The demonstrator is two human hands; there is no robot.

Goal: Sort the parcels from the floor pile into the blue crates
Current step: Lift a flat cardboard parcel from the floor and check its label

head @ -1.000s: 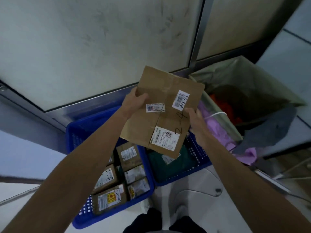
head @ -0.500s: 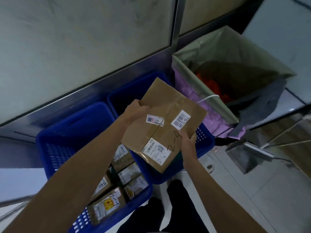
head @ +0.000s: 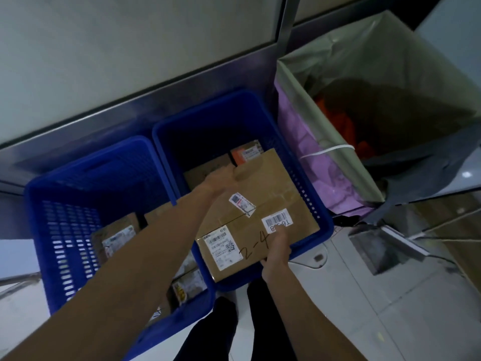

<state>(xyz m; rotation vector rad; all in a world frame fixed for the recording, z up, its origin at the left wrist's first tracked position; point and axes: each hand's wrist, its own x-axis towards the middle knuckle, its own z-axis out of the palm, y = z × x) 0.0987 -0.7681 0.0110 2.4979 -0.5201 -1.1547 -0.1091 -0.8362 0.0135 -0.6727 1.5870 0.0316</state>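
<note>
A flat brown cardboard parcel (head: 270,194) marked "2-4", with white barcode labels, lies across the top of the right blue crate (head: 307,175). My left hand (head: 221,177) grips its far left edge. My right hand (head: 277,250) grips its near edge, thumb on the top. Beneath it in that crate lie a brown parcel and an orange-labelled one (head: 246,153). The left blue crate (head: 65,204) holds several small brown parcels (head: 114,237), partly hidden by my left forearm.
Both crates stand against a metal-framed wall panel (head: 104,61). Right of them stands a large open sack (head: 364,82) with purple and orange contents and a grey cloth (head: 429,175) over its edge. My dark shoes (head: 223,327) are on the pale floor (head: 364,295).
Both hands have lowered the parcel from chest height down onto the right crate, turning it flatter. The view has tilted down toward the crates.
</note>
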